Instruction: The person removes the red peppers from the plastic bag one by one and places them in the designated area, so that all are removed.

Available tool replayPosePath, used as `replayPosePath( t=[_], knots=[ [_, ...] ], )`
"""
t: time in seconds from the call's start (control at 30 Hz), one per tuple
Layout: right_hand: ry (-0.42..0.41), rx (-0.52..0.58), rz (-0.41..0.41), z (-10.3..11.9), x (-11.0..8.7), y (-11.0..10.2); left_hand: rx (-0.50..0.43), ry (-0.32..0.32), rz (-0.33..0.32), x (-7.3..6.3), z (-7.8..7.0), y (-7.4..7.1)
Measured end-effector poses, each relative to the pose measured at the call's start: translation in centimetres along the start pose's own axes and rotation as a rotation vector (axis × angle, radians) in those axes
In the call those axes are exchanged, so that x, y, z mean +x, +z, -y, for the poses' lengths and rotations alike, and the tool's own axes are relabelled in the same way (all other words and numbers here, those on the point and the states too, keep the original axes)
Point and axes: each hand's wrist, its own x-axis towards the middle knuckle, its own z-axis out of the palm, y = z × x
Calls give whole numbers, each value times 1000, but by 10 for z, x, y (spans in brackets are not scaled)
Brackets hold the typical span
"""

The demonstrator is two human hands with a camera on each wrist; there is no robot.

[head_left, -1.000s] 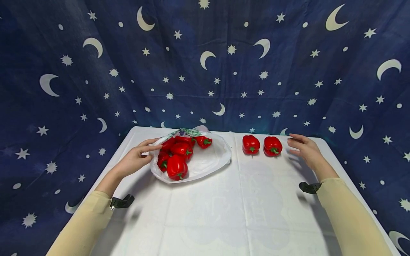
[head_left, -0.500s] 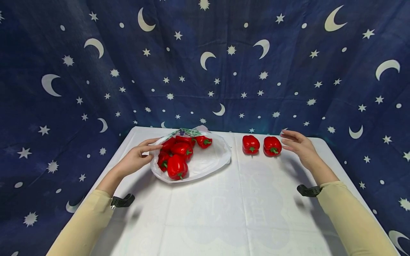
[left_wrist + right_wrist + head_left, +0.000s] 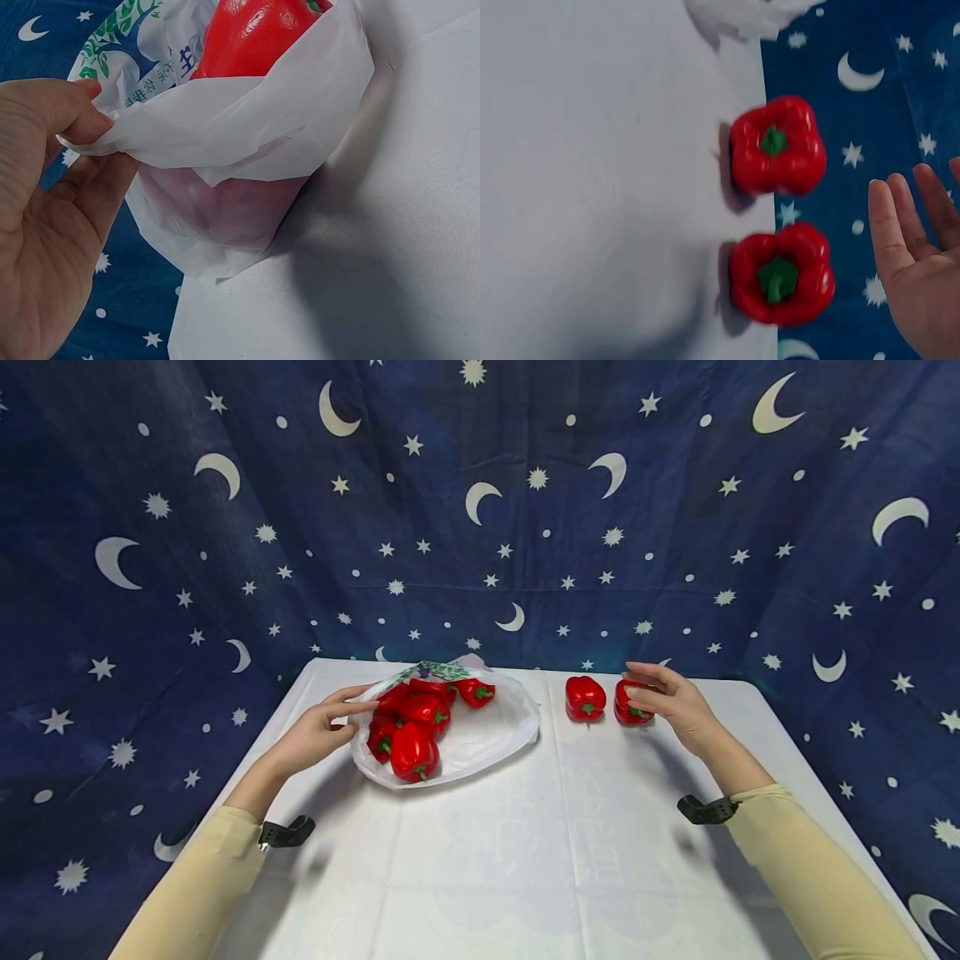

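Note:
At the left of the head view, a white plastic bag (image 3: 491, 764) with a green print lies with its mouth spread, several red bell peppers (image 3: 415, 752) inside. My left hand (image 3: 318, 735) pinches the bag's rim between thumb and fingers, which the left wrist view shows up close. To the bag's right sit two more bell peppers, a nearer-to-bag one (image 3: 585, 698) and a right-hand one (image 3: 624, 708). My right hand (image 3: 686, 710) overlaps the right-hand pepper in the head view; its fingers (image 3: 889, 221) are extended beside the pair in the right wrist view, holding nothing.
A white cloth covers the table (image 3: 510, 868). Behind it hangs a dark blue curtain (image 3: 450, 485) with moons and stars, which wraps round both sides. Each wrist wears a black band (image 3: 708, 810).
My right hand has moved left, from beside the right-hand bell pepper to over it. The left hand keeps its pinch on the bag, and the peppers stay put.

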Motion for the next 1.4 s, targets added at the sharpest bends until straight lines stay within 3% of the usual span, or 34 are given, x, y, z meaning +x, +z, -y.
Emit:
replayPosePath(
  t=[0.3, 0.53, 0.9, 1.4],
  knots=[
    [-54, 22, 102, 12, -1, 38, 3, -8, 1, 0, -1, 1],
    [-112, 94, 234, 15, 0, 73, -5, -16, -8, 0, -1, 1],
    [-165, -58, 389, 6, 5, 119, -4, 0, -16, 0, 0, 2],
    [-180, -72, 435, 5, 13, 160, -6, -5, -10, 0, 1, 2]
  ],
)
